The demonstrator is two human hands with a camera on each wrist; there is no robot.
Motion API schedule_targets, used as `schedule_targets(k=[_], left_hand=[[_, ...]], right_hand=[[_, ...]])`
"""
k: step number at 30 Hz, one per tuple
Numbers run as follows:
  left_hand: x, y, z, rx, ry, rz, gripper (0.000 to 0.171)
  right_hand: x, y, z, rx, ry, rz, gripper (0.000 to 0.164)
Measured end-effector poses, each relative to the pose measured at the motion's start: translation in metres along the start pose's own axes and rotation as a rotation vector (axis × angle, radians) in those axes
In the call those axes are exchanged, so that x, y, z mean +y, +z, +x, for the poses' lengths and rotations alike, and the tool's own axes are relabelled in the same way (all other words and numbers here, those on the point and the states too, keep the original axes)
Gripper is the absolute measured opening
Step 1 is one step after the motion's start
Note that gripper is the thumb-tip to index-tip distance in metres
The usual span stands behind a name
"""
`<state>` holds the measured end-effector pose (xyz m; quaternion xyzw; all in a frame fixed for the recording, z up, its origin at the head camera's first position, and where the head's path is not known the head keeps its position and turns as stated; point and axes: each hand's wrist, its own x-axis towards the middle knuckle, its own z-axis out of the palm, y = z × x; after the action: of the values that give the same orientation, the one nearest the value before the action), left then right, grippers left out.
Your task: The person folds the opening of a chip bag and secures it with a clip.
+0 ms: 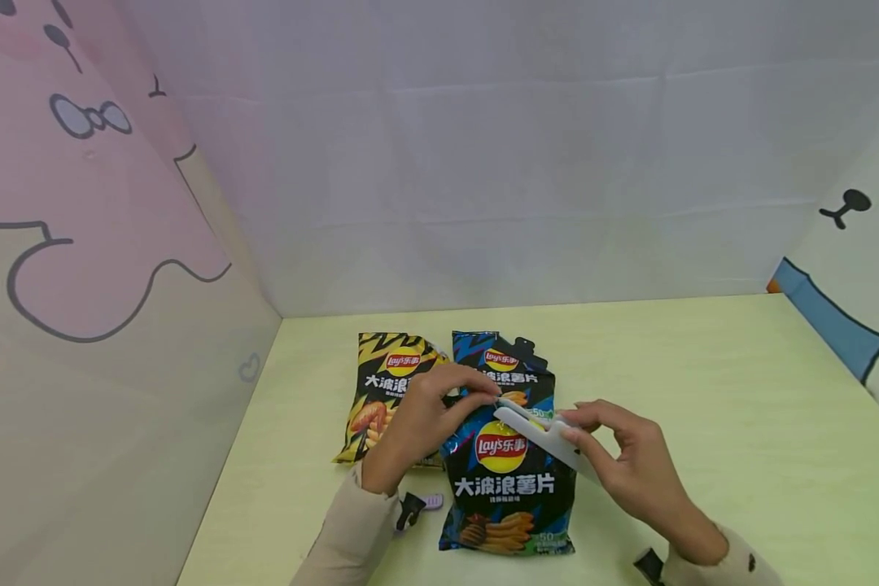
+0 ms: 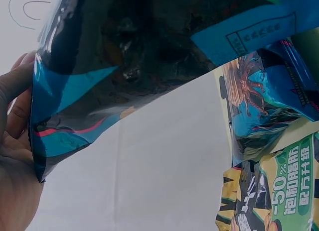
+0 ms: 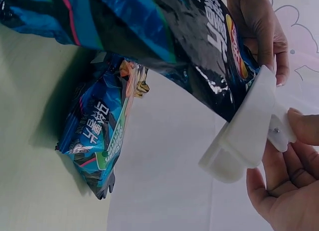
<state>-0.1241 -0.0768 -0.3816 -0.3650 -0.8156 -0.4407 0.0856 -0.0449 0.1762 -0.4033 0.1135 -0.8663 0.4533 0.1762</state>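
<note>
A black and blue Lay's chip bag [image 1: 505, 496] is held upright in front of me. My left hand [image 1: 432, 415] pinches its top left corner; in the left wrist view, that hand [image 2: 17, 141] is partly cut off beside the bag. My right hand [image 1: 633, 460] holds a white bag clip [image 1: 549, 439] at the top edge of the bag. In the right wrist view, thumb and fingers squeeze the handle of the clip [image 3: 249, 124], and its long jaws lie across the top of the bag. Whether the jaws grip the bag fully I cannot tell.
Behind the held bag lie a yellow and black Lay's bag [image 1: 369, 407] and another blue and black one [image 1: 469, 346]. A dark clip-like piece [image 1: 525, 352] sits at the latter's top right. A small purple object [image 1: 434, 501] lies near my left wrist on the pale yellow table [image 1: 703, 366].
</note>
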Motion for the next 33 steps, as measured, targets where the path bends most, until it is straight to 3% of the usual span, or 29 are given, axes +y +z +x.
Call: schedule_targets(k=[10, 17, 33], left_hand=[[-0.003, -0.001, 0.0, -0.003, -0.015, 0.04, 0.011], [0.0, 0.0, 0.001, -0.034, -0.034, -0.035, 0.01], [-0.006, 0.004, 0.001, 0.035, -0.008, -0.051, 0.018]], right_hand=[[-0.003, 0.001, 0.0, 0.022, -0.02, 0.004, 0.024], [-0.003, 0.003, 0.003, 0.014, -0.037, 0.01, 0.025], [-0.003, 0.01, 0.007, -0.05, -0.016, 0.016, 0.025]])
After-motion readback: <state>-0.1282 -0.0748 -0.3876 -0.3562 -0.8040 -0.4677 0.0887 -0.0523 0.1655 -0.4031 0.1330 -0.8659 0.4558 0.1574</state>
